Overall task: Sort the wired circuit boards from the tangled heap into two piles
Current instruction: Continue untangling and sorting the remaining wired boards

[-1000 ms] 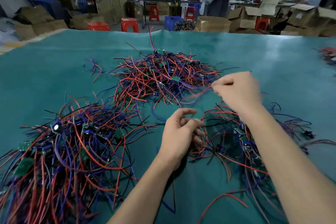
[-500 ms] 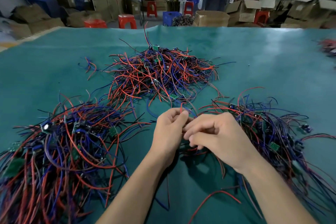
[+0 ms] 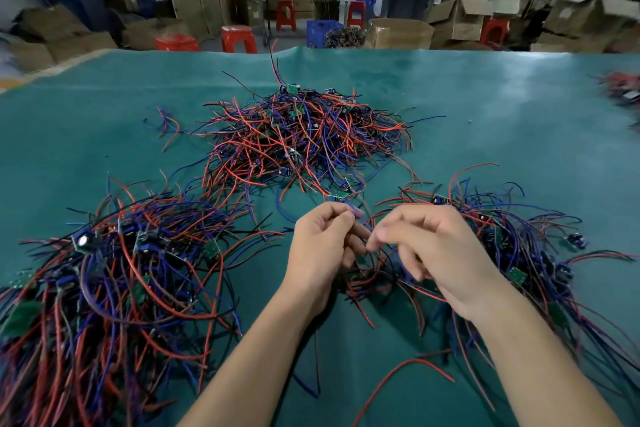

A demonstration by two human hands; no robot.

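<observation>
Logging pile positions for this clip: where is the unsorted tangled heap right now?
In the head view the tangled heap sits centre-table on the green mat, beyond both hands, between the left pile and the right pile.

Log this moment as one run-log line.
left hand: pinching thin blue wire | right hand: fingers curled, grip unclear | tangled red-and-blue wire heap: beyond hands | green table mat

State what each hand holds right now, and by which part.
The left hand pinches thin wires near their ends. The right hand has loosely curled fingers; whether it holds anything cannot be told.
</observation>
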